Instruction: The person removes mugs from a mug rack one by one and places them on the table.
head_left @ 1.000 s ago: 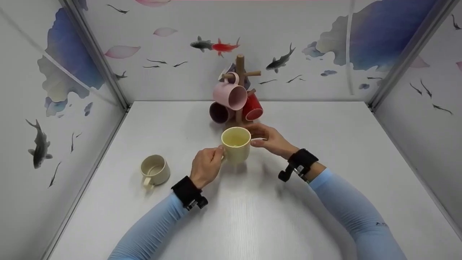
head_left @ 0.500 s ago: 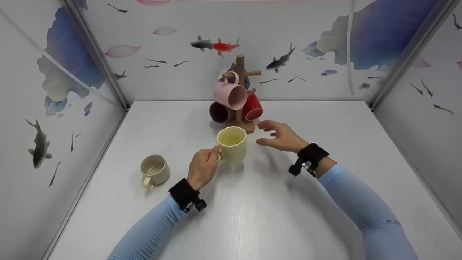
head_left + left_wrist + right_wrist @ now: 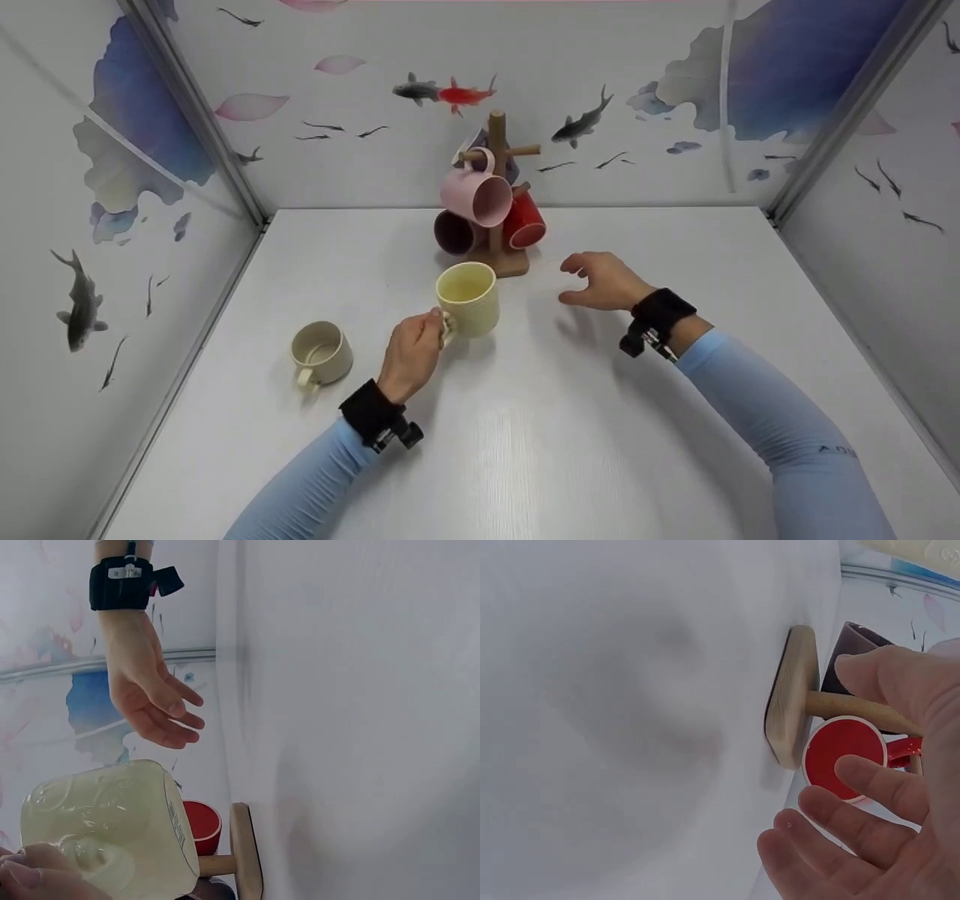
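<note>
Standing on the white table [image 3: 525, 465], a wooden mug tree [image 3: 497, 141] bears a pink mug [image 3: 466, 195], red mug [image 3: 525, 220] and dark mug [image 3: 454, 232]; the right hand [image 3: 606, 282] hovers free, fingers loosely spread; the left hand [image 3: 410, 356] grips the pale yellow mug [image 3: 472, 313] by its handle [image 3: 448, 328], aloft before the tree; a beige mug [image 3: 331, 363] stands at left.

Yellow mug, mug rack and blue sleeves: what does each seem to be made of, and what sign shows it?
Yellow mug: probably ceramic with a glossy glaze, going by highlights in the left wrist view; plastic is possible.
Mug rack: apparently wood, dull finish; its light brown base shows faint grain.
Blue sleeves: likely stretchy fabric, matt, since they fit closely and wrinkle finely.
</note>
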`<action>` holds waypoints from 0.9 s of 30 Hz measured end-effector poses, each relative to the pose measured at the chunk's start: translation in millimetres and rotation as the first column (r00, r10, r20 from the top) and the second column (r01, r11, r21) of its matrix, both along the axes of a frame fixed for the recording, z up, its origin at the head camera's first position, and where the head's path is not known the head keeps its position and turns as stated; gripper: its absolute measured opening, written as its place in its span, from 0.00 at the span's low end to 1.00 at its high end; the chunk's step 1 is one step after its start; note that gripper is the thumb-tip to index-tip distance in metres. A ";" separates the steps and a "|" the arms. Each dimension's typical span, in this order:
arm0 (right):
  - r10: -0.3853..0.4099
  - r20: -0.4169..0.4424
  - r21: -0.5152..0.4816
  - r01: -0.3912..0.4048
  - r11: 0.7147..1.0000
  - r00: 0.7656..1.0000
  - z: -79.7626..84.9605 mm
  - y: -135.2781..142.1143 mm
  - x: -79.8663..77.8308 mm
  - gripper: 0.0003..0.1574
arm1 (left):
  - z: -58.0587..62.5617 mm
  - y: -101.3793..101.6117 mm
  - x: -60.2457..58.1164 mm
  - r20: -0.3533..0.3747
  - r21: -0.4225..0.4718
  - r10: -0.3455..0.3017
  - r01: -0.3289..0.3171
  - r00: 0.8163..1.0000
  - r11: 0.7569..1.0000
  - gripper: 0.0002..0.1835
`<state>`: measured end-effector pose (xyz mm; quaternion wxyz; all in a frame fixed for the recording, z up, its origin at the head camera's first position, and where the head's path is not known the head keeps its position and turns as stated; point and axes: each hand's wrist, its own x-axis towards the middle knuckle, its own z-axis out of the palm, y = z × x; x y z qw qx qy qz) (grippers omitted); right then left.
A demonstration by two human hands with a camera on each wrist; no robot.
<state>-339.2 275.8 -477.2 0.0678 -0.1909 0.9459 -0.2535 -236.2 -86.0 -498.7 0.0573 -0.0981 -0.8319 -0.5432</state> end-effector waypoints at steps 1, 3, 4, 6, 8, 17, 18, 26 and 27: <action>-0.002 -0.003 0.020 0.002 1.000 1.000 -0.6 1.8 -0.7 0.37 | -0.6 -1.7 0.6 0.001 -0.001 0.001 -0.001 1.000 1.000 0.29; -0.007 -0.007 0.062 0.007 0.998 1.000 -2.5 5.6 -1.7 0.37 | -1.7 -5.0 1.7 0.005 0.000 0.005 -0.005 1.000 1.000 0.29; -0.009 -0.009 0.079 0.010 0.997 1.000 -3.3 7.3 -1.8 0.37 | -2.2 -6.6 2.2 0.007 0.000 0.010 -0.010 1.000 1.000 0.29; -0.014 -0.013 0.106 0.015 0.994 1.000 -4.9 10.3 -1.7 0.37 | -2.9 -9.9 3.3 0.013 0.003 0.022 -0.022 1.000 1.000 0.28; -0.023 -0.016 0.120 0.025 0.992 1.000 -6.1 12.7 -1.5 0.36 | -3.6 -13.2 4.2 0.021 0.006 0.038 -0.038 0.999 0.999 0.28; -0.062 -0.019 0.156 0.064 0.986 0.998 -5.9 16.7 0.4 0.34 | -8.9 -30.4 9.5 0.005 -0.044 0.123 -0.123 0.992 0.991 0.28; -0.065 -0.018 0.165 0.067 0.984 0.998 -6.1 17.5 0.7 0.34 | -9.6 -32.1 10.9 -0.001 -0.051 0.134 -0.133 0.991 0.990 0.28; -0.107 -0.015 0.187 0.108 0.976 0.994 -9.3 27.0 1.9 0.33 | -12.0 -41.1 17.7 -0.085 -0.110 0.200 -0.209 0.976 0.972 0.28; -0.110 -0.014 0.185 0.110 0.977 0.994 -9.2 27.8 2.1 0.33 | -12.2 -41.9 18.0 -0.099 -0.117 0.202 -0.213 0.974 0.970 0.28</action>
